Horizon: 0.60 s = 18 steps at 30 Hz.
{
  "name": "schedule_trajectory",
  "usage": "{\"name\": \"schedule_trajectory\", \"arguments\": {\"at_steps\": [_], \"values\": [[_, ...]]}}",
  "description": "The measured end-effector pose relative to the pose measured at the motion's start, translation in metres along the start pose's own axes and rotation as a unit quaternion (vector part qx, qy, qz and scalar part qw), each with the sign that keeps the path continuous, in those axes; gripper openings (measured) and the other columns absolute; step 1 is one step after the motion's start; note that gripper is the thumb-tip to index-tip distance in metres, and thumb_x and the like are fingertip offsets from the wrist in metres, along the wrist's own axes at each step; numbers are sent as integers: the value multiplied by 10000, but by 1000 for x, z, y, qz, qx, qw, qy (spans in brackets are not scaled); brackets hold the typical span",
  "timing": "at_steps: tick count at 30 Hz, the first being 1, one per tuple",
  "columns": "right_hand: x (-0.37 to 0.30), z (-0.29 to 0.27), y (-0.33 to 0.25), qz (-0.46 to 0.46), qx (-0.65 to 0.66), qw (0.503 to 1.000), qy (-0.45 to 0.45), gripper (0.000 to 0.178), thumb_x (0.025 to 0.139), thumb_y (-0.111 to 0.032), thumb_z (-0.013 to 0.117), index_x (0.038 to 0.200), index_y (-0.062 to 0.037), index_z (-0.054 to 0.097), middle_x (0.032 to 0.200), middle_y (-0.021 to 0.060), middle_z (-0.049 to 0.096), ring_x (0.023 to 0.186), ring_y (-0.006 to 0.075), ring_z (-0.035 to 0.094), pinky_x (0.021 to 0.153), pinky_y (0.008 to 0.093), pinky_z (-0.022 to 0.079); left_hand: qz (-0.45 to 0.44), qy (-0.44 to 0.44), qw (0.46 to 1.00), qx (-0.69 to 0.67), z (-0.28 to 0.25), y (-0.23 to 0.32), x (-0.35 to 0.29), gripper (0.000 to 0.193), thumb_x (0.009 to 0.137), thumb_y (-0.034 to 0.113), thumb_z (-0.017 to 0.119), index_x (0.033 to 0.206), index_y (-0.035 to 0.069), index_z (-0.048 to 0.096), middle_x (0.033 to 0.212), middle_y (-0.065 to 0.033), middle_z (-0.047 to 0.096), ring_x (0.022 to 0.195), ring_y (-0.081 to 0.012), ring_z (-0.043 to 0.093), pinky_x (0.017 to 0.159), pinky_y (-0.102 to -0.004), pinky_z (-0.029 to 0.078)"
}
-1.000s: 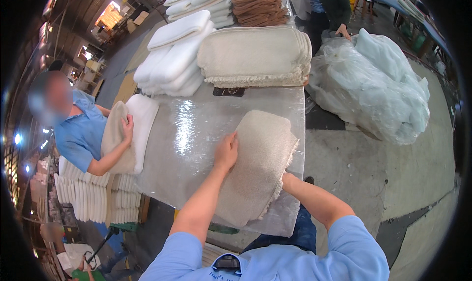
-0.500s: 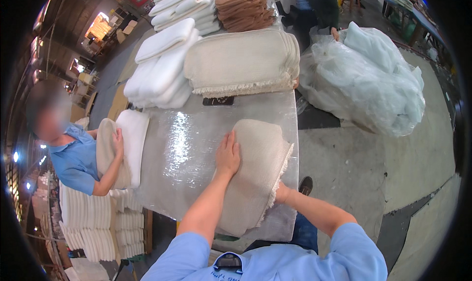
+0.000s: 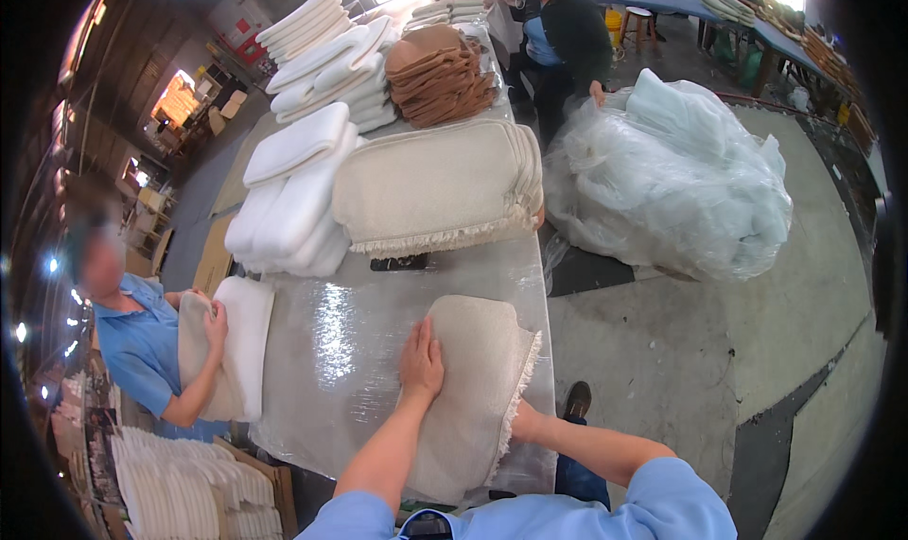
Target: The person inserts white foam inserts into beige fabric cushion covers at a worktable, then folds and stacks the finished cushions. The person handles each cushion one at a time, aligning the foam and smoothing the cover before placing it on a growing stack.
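Observation:
A beige folded fabric piece (image 3: 470,384) with a frayed edge lies on the plastic-covered table (image 3: 317,403) in front of me. My left hand (image 3: 422,364) rests flat on its left side, fingers stretched out. At the frayed right edge, my right hand (image 3: 523,424) reaches under or into the fabric. Its fingers are hidden there, so I cannot see what they grip. Beyond the piece sits a stack of similar beige fabric pieces (image 3: 430,182).
White padding pieces (image 3: 293,209) and brown folded pieces (image 3: 440,81) are stacked farther back. At left a co-worker (image 3: 142,341) holds a beige piece beside white padding (image 3: 244,351). A large plastic-wrapped bundle (image 3: 676,190) lies right, with another person (image 3: 572,39) behind it.
The view has tilted up, so everything sits lower in the picture and the person behind the bundle shows more. My hands keep nearly the same places on the beige piece.

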State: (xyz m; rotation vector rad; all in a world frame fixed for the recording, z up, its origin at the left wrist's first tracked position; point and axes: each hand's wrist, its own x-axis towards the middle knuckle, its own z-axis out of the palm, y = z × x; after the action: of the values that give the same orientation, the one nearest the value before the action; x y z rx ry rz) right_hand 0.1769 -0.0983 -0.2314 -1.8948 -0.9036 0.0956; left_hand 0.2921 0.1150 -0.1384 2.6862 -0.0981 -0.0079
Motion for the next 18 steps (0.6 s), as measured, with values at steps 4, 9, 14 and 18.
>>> {"name": "schedule_trajectory", "arguments": {"at_steps": [4, 9, 14, 18], "values": [[-9, -31, -32, -37, -35, 998, 36, 641, 743, -226, 796, 1354, -78, 667, 1465, 168, 607, 1433, 419, 480, 1244, 533, 324, -5, 2, 1000, 24, 1, -3, -2, 594, 1102, 307, 430, 1668, 154, 330, 1645, -195, 424, 1502, -400, 409, 1234, -495, 339], [-39, -52, -33, -23, -102, 994, -37, 364, 756, -143, 785, 1103, -76, 698, 1329, 124, 649, 1360, 377, 534, 1182, 510, 399, 25, 14, 1000, 7, 5, 4, 6, 583, 1105, 323, 432, 1658, 151, 362, 1627, -197, 452, 1491, -396, 432, 1220, -501, 352], [-58, -83, -72, -48, -103, 993, 43, 221, 823, -103, 766, 1025, -75, 682, 1238, 59, 690, 1354, 353, 539, 1134, 491, 448, 11, 24, 1000, 12, 1, 3, 4, 582, 1102, 326, 448, 1647, 136, 380, 1609, -214, 471, 1476, -396, 453, 1209, -500, 367], [-93, -103, -101, 27, -88, 994, 58, 171, 860, -89, 752, 1016, -76, 685, 1275, 41, 707, 1355, 346, 556, 1125, 482, 468, -11, -1, 1000, 29, -2, 9, 4, 593, 1099, 331, 460, 1645, 115, 378, 1624, -227, 445, 1485, -424, 436, 1223, -525, 345]]}}
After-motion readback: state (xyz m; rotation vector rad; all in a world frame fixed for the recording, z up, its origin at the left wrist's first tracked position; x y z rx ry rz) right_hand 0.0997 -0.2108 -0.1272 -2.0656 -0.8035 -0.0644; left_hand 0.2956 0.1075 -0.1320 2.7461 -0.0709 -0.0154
